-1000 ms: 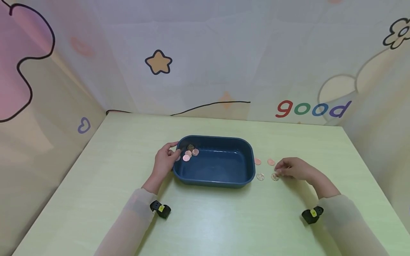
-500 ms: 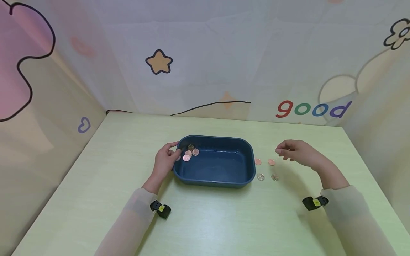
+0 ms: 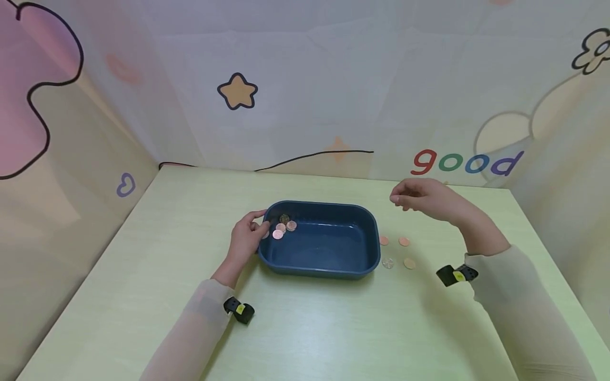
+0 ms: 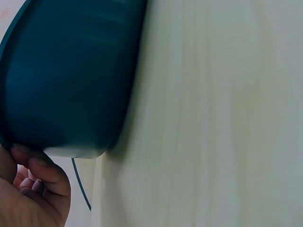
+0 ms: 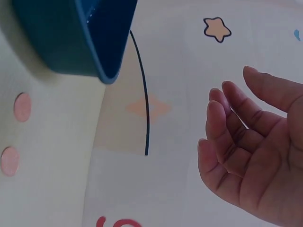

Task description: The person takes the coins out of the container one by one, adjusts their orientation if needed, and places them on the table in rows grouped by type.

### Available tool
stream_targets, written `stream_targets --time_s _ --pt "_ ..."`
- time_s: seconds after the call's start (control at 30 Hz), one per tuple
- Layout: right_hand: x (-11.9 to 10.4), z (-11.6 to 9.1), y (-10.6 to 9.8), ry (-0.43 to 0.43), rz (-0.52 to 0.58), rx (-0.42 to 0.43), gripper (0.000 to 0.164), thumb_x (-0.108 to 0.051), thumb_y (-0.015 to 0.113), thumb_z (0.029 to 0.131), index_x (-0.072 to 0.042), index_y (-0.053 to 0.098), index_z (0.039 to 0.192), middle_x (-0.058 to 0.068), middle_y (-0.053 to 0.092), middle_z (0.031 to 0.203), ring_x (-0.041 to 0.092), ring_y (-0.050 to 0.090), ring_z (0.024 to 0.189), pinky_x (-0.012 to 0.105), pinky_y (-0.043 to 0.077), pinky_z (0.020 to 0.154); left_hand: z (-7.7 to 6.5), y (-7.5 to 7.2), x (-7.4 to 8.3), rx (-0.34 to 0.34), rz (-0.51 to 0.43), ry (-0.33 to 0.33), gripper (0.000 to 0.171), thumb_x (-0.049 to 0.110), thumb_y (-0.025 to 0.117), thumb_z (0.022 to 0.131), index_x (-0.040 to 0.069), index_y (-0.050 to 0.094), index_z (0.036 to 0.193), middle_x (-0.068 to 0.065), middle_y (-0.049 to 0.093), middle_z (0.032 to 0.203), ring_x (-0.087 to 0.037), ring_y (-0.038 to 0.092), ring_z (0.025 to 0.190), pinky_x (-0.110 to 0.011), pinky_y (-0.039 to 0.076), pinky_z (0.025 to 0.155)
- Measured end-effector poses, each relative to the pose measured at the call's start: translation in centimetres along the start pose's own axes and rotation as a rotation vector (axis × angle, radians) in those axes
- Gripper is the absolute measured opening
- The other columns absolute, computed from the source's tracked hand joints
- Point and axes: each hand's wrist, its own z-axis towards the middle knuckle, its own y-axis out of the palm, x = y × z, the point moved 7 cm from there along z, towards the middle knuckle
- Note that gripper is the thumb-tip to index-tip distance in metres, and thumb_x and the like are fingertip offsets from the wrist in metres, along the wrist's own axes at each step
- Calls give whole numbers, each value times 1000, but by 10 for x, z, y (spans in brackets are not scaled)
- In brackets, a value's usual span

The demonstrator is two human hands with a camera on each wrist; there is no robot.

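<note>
A dark blue rectangular plastic tray (image 3: 329, 247) stands mid-table. My left hand (image 3: 244, 238) grips its left rim, the thumb over the edge and the fingers outside. Several coins (image 3: 278, 234) lie inside the tray at its left end, one partly hidden by the thumb. More coins lie flat on the table just right of the tray: two copper ones (image 3: 404, 242) behind, a silvery one (image 3: 388, 263) and a pale gold one (image 3: 409, 263) in front. Raised above and behind these, my right hand (image 3: 429, 200) holds nothing; the right wrist view shows its thumb apart from loosely bent fingers.
The pale green tabletop (image 3: 305, 323) ends at a printed cloth backdrop (image 3: 305, 95) behind, with cloth at both sides too. Each wrist bears a black strapped camera, such as the right one (image 3: 456, 275).
My right hand has let go of the front right coin and risen up and back, away from the table. The left hand and tray have stayed in place.
</note>
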Motion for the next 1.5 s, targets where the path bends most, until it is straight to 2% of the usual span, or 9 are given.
stream_targets --time_s 0.17,0.37,0.6,0.8,1.03,1.27,1.5 --pt "-26 19 7 -25 -27 -57 24 -26 62 102 -6 68 115 6 67 98 20 60 92 32 49 79 1 0 0 5 -5 -6 43 15 62 99 4 60 141 5 46 62 -9 39 49 -20 36 47" --pt "-54 43 20 -102 -51 -137 21 -22 64 101 -5 70 112 9 69 98 20 60 89 31 49 77 2 0 -2 1 4 -23 43 16 62 100 5 59 142 5 46 64 -9 39 50 -20 36 48" --pt "-78 71 34 -165 -76 -149 19 -19 66 99 -5 71 110 11 72 102 22 63 91 33 51 82 2 1 -3 2 16 -41 43 16 62 100 7 59 143 4 46 65 -9 41 51 -20 37 49" --pt "-97 92 48 -220 -88 -148 16 -18 68 97 -5 71 106 12 72 98 23 62 90 37 52 84 1 0 -1 4 -6 -6 42 14 62 99 4 60 141 5 45 62 -7 38 47 -20 35 45" --pt "-110 111 74 -242 -119 -201 19 -19 70 96 -4 73 109 12 73 102 24 63 94 38 53 89 2 0 -1 4 -6 6 42 13 63 99 4 61 140 7 44 62 -7 37 46 -19 35 45" --pt "-119 130 105 -267 -138 -289 23 -18 72 95 -3 72 113 13 73 104 24 65 97 36 54 92 1 -2 -3 8 -15 4 42 13 63 99 4 61 139 6 44 61 -7 37 46 -20 34 45" --pt "-113 145 138 -267 -123 -375 27 -11 71 94 -1 71 119 14 73 108 21 66 96 35 54 92 3 0 -4 -4 -28 3 42 14 63 99 5 61 140 7 45 61 -7 38 47 -21 35 46"
